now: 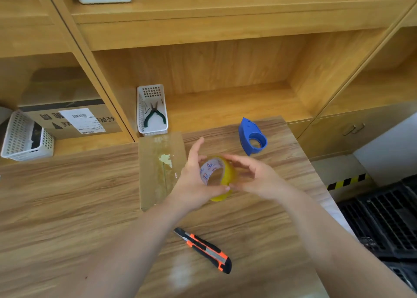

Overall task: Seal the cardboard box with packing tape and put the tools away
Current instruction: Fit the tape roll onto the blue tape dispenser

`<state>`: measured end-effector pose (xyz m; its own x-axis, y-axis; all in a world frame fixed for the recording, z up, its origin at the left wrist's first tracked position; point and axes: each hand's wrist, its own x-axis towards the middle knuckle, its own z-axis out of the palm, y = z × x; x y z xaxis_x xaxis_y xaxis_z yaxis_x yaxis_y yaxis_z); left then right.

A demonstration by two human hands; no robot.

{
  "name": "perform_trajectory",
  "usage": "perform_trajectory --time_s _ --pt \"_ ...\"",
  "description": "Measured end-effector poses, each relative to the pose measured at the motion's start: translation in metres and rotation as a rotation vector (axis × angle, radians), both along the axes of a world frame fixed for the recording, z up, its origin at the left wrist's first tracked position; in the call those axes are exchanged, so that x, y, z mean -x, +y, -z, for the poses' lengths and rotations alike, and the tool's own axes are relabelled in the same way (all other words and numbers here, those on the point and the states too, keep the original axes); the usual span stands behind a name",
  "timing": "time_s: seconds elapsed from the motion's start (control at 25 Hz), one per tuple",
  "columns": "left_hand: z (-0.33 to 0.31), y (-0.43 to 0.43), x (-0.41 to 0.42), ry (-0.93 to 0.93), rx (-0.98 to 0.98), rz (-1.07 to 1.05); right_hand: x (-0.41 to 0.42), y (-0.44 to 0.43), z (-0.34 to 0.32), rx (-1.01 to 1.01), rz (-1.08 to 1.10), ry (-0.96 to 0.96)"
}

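Both hands are holding the tape roll [217,177] above the table [67,196]. The left hand [195,180] is gripping the roll from its left side, thumb pressing at the lower rim and fingers reaching up over the top. The right hand [250,175] is cupping the roll's right side, fingertips resting on the yellow outer band. The roll's core axis is pointing roughly toward the camera and to the left, so the printed inner core is showing.

The box [161,171] is lying flat on the table immediately left of the roll, its long axis running away from the person; glossy tape is already showing along its centre seam. The left hand is the nearer one to the box.

The dispenser [251,136] is lying beyond and to the right of the roll, nearer the right hand. The knife [204,250] is lying on the person's side of the roll, well apart from it. The basket [152,110] with pliers [154,117] is standing beyond the box's far end.

Judgement: the free tape end is probably being sought; it cannot be located here.
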<state>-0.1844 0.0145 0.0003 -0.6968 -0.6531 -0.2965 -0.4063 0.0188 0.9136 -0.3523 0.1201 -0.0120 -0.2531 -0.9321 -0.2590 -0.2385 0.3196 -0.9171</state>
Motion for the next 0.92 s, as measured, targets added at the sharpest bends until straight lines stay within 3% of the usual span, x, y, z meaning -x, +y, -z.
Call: perform_trajectory --time_s 0.44,0.6,0.92 --pt "-0.003 0.010 0.068 -0.242 0.478 0.350 0.057 0.006 0.025 -0.102 -0.064 0.061" --pt "-0.002 0.011 0.087 -0.243 0.695 0.478 0.066 0.004 0.025 -0.076 -0.098 0.044" --pt "0.012 0.000 0.121 -0.185 0.543 0.337 0.107 0.008 0.033 0.000 0.068 0.089"
